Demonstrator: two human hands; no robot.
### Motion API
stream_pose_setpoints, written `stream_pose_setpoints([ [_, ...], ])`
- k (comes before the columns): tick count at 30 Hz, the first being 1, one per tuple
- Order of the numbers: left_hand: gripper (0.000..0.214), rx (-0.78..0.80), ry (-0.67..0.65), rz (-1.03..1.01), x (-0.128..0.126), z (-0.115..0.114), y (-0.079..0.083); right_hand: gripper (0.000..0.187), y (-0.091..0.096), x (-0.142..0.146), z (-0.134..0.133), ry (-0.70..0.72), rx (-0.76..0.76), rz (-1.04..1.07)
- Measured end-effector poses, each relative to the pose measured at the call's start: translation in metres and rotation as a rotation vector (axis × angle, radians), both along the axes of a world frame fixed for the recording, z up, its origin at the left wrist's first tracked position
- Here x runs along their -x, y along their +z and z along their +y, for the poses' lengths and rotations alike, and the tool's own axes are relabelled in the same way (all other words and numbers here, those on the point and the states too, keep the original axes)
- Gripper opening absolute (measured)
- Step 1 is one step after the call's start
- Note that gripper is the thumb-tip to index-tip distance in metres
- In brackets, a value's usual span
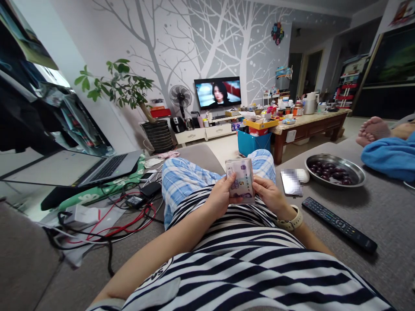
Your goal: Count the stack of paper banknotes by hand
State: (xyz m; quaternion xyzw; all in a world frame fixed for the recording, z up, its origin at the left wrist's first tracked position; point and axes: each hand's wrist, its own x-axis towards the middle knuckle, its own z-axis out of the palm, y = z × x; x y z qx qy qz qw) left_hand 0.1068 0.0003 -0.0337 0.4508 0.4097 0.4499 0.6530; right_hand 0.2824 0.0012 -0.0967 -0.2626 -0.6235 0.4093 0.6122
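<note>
A stack of banknotes (240,179), purple with a "5" on the top note, is held upright above my lap. My left hand (221,194) grips the stack along its left side, thumb lying across the front. At the right edge, my right hand (268,195) pinches the notes between thumb and fingers; a pale watch is on that wrist. The backs of the notes and some fingertips are hidden. Below the hands are my striped shirt (246,259) and blue checked trousers (184,177).
On the sofa at right lie a remote control (339,224), a phone (291,182) and a metal bowl (355,183) of dark round fruit. Another person's bare foot (374,131) rests beyond. To the left are an open laptop (112,166) and tangled cables (136,224). A cluttered table (308,123) stands ahead.
</note>
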Motion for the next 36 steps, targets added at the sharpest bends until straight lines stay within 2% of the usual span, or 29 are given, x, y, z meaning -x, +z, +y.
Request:
stream_pose_setpoints([
  [7, 0.029, 0.014, 0.039, 0.007, 0.001, 0.002, -0.003, 0.042, 0.003, 0.01, -0.004, -0.14, -0.082, -0.07],
  [12, 0.031, 0.009, 0.008, -0.034, 0.004, 0.006, -0.008, 0.044, 0.0, 0.012, -0.004, -0.151, -0.072, -0.085],
  [18, 0.032, -0.018, 0.011, -0.054, 0.004, 0.007, -0.01, 0.049, 0.0, 0.016, -0.002, -0.034, 0.074, 0.064],
  [22, 0.034, -0.019, 0.017, -0.029, 0.004, 0.007, -0.011, 0.048, 0.0, 0.017, -0.001, 0.017, 0.124, 0.088],
  [27, 0.029, -0.109, 0.065, 0.042, 0.002, 0.006, -0.008, 0.048, 0.004, 0.023, 0.002, -0.007, 0.137, 0.202],
  [30, 0.024, -0.121, 0.091, 0.051, -0.004, 0.003, -0.008, 0.049, 0.009, 0.032, 0.006, -0.072, 0.14, 0.326],
  [36, 0.023, -0.091, -0.053, 0.15, -0.011, -0.002, -0.008, 0.036, 0.008, 0.04, 0.009, -0.181, 0.179, 0.478],
])
